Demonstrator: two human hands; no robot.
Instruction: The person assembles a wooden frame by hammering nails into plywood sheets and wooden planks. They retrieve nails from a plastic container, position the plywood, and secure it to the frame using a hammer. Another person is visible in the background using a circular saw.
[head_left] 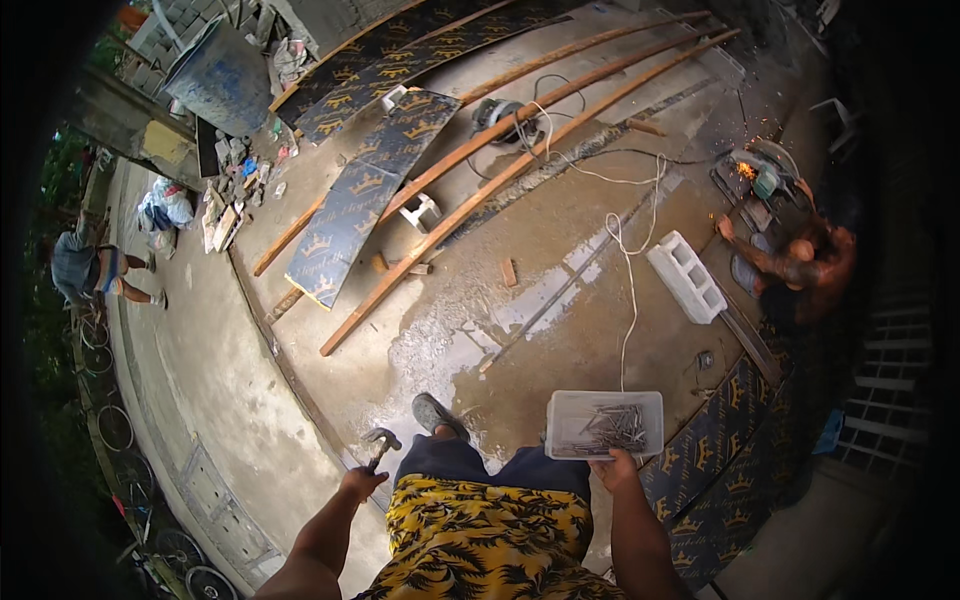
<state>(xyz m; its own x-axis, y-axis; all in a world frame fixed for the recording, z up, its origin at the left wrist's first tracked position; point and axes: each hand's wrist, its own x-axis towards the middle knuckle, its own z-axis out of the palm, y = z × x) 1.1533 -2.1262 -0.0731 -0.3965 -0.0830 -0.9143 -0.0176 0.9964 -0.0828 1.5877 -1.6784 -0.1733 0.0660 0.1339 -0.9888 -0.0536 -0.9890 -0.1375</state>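
Observation:
My left hand [360, 485] grips the handle of a claw hammer [380, 440], whose metal head points up and away from me. My right hand [614, 467] holds the near edge of a clear plastic box [604, 424] filled with several nails. Both hands are at waist height over a concrete floor. My foot in a grey shoe [438, 414] steps forward between them.
Long wooden battens [520, 160] and dark patterned plywood sheets [365, 190] lie ahead. A circular saw [497, 117] and white cable [628, 280] lie beyond, a concrete block [686, 276] to the right. A person [800, 265] grinds with sparks; another person [95, 270] bends far left.

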